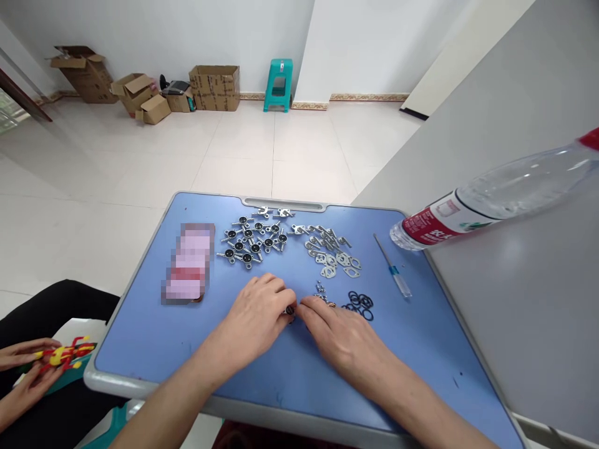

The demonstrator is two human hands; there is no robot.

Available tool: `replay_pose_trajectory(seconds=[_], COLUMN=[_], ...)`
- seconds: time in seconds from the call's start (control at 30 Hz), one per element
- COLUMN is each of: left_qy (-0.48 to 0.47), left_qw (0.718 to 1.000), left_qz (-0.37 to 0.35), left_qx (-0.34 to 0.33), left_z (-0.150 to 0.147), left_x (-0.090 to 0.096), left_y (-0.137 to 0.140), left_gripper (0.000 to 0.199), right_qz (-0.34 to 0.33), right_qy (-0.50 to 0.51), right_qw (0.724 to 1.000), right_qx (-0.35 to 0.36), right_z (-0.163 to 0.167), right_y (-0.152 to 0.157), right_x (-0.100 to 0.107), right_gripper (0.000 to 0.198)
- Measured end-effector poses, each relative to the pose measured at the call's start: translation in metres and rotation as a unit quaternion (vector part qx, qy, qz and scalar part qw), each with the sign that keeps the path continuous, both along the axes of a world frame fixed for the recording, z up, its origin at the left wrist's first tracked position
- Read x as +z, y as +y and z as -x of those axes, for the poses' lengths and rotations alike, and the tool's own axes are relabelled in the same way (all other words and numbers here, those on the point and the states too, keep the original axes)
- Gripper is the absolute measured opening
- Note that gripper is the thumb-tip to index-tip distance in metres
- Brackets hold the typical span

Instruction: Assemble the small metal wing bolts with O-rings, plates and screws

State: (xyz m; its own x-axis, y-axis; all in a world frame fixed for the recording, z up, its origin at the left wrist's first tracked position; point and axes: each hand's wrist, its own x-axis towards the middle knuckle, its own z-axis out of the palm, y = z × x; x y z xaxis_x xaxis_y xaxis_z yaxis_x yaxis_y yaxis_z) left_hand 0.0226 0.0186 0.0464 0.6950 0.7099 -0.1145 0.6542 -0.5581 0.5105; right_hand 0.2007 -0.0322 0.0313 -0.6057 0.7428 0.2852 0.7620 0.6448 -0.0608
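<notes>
My left hand (262, 312) is closed, its thumb and index finger pinching a small metal fitting with a black centre (289, 310). My right hand (344, 340) meets it at the fingertips, fingers pressed together; whatever they may hold is hidden. Just past the right fingers lie tiny screws (320, 287), partly covered by that hand. Black rubber rings (367, 314) are heaped to the right of them. Farther back sit several metal fittings with black discs (255, 248), next to flat oval metal plates (352, 272) and a pile of small metal levers (330, 237).
A screwdriver (397, 280) lies on the right of the blue table (224, 390). Behind it a water bottle (482, 199) leans by the grey partition (538, 262). A blurred phone (189, 262) lies left. Another person's hands (32, 380) hold a red-yellow toy figure (65, 355). Boxes (214, 88) stand behind.
</notes>
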Motion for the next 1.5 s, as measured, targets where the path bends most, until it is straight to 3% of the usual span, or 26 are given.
replay_pose_trajectory(seconds=[0.3, 0.53, 0.63, 0.8, 0.87, 0.97, 1.2, 1.5], left_qy=[-0.008, -0.014, -0.012, -0.016, -0.015, -0.015, -0.019, -0.004], left_qw=[1.000, 1.000, 1.000, 1.000, 1.000, 1.000, 1.000, 1.000], left_qz=[-0.002, 0.006, 0.006, 0.010, 0.013, 0.020, 0.021, 0.013], left_qx=[0.004, 0.007, 0.009, 0.005, 0.007, 0.010, 0.012, 0.006], left_z=[0.001, 0.000, 0.000, 0.002, 0.002, 0.001, 0.000, 0.000], left_x=[-0.003, -0.002, 0.000, -0.001, 0.000, 0.002, 0.005, 0.004], left_y=[-0.001, -0.001, 0.000, 0.001, 0.001, 0.001, 0.001, 0.001], left_gripper=[0.012, 0.009, 0.008, 0.005, 0.005, 0.007, 0.006, 0.004], right_qz=[-0.002, 0.130, 0.187, 0.301, 0.320, 0.306, 0.206, 0.191], right_qy=[0.020, 0.118, 0.199, 0.362, 0.386, 0.380, 0.436, 0.375], right_qw=[1.000, 0.984, 0.961, 0.877, 0.860, 0.866, 0.871, 0.904], right_qx=[-0.005, -0.021, -0.053, -0.095, -0.099, -0.111, -0.091, -0.071], right_z=[-0.001, -0.011, -0.016, -0.025, -0.026, -0.025, -0.019, -0.013], right_y=[0.002, 0.003, 0.003, 0.000, -0.001, 0.000, 0.004, 0.008], right_x=[-0.004, -0.002, 0.013, 0.035, 0.037, 0.033, 0.018, 0.017], right_gripper=[0.033, 0.028, 0.024, 0.024, 0.023, 0.019, 0.011, 0.015])
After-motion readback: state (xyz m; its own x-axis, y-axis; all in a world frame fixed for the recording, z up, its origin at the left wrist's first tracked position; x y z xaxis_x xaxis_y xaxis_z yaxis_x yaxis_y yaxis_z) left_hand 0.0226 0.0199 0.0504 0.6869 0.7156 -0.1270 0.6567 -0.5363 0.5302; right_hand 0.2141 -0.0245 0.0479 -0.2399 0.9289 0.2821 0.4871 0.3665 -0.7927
